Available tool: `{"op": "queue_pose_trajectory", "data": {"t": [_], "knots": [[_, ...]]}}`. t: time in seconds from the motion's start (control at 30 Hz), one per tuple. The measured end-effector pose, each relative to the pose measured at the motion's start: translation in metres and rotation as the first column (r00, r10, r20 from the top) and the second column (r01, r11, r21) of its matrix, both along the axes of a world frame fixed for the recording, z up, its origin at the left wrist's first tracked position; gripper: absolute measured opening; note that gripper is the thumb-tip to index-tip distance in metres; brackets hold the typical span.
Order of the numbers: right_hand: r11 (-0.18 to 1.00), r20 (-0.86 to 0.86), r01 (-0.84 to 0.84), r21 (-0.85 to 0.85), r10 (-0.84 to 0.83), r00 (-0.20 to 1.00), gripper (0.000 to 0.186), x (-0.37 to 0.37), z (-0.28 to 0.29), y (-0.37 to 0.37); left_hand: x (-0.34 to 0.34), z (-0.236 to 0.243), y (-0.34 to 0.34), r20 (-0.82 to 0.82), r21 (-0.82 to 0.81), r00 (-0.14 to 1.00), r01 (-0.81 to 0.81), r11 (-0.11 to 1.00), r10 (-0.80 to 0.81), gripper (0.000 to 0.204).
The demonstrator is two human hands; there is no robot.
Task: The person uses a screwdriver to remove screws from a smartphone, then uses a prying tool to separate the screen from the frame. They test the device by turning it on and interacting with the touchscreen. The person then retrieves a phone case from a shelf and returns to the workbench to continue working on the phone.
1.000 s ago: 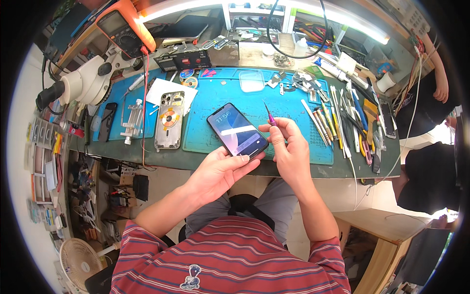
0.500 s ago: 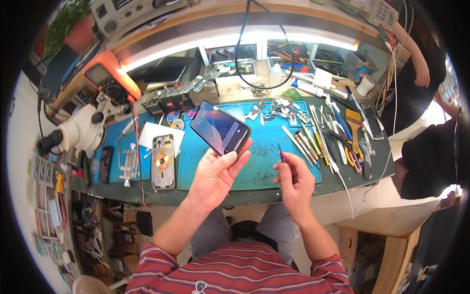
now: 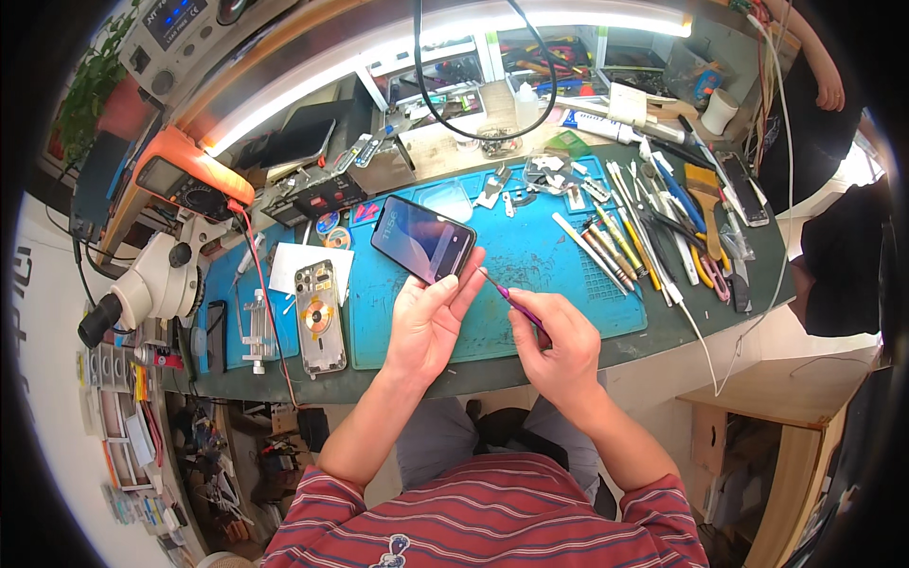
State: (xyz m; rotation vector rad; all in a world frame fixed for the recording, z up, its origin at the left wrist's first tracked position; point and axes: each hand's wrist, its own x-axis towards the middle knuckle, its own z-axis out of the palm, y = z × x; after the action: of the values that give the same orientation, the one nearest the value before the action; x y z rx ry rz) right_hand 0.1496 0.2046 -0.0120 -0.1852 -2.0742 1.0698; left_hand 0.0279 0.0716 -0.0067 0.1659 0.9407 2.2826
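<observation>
My left hand (image 3: 424, 327) holds a smartphone (image 3: 422, 239) tilted above the blue work mat (image 3: 492, 322), its screen lit and facing up. The thumb presses on the phone's bottom end. My right hand (image 3: 561, 341) pinches a slim screwdriver with a purple handle (image 3: 521, 309). Its thin tip points to the upper left and reaches the left fingers beside the phone's lower edge; whether it touches the phone I cannot tell. Left of the mat, an opened phone housing (image 3: 320, 322) with a copper-coloured coil rests partly on a white sheet (image 3: 284, 263).
Tweezers, pens, a brush (image 3: 703, 194) and pliers crowd the right side. Small metal parts (image 3: 492, 187) lie at the mat's back. A microscope (image 3: 142, 284) and orange multimeter (image 3: 194, 178) stand left. A black cable loop (image 3: 418, 57) hangs overhead. Another person (image 3: 833, 227) is at the right.
My right hand has brought the screwdriver up to the phone's lower edge, its tip now pointing left. My left hand still holds the phone. The whole view has shifted and turned slightly.
</observation>
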Motion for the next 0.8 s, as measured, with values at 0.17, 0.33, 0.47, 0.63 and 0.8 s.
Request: {"op": "queue_pose_trajectory", "data": {"t": [0.17, 0.33, 0.47, 0.63, 0.8], "knots": [[1.0, -0.056, 0.021, 0.001, -0.021, 0.998, 0.029, -0.0006, -0.007, -0.0013, 0.0009, 0.0011, -0.0007, 0.0, -0.022, 1.0, -0.026, 0.999, 0.026, 0.043], [1.0, 0.003, 0.021, -0.015, -0.021, 1.0, 0.029, 0.0023, -0.0046, -0.0007, 0.0035, -0.0019, -0.0006, -0.083, -0.1, 0.991, -0.11, 0.989, 0.102, 0.04], [1.0, -0.008, -0.006, 0.016, 0.006, 1.0, 0.029, 0.0013, -0.0054, -0.0009, 0.0029, -0.0015, 0.0005, -0.07, -0.129, 0.99, -0.128, 0.983, 0.119, 0.041], [0.997, 0.005, 0.009, 0.071, -0.009, 1.0, 0.029, 0.0003, -0.0051, -0.0017, 0.0046, -0.0031, -0.0011, -0.012, -0.08, 0.997, -0.08, 0.994, 0.079, 0.039], [0.994, -0.004, 0.015, 0.106, -0.015, 1.0, 0.03, -0.0011, -0.0085, -0.0006, 0.0061, -0.0025, 0.001, -0.011, -0.076, 0.998, -0.056, 0.996, 0.055, 0.039]]}}
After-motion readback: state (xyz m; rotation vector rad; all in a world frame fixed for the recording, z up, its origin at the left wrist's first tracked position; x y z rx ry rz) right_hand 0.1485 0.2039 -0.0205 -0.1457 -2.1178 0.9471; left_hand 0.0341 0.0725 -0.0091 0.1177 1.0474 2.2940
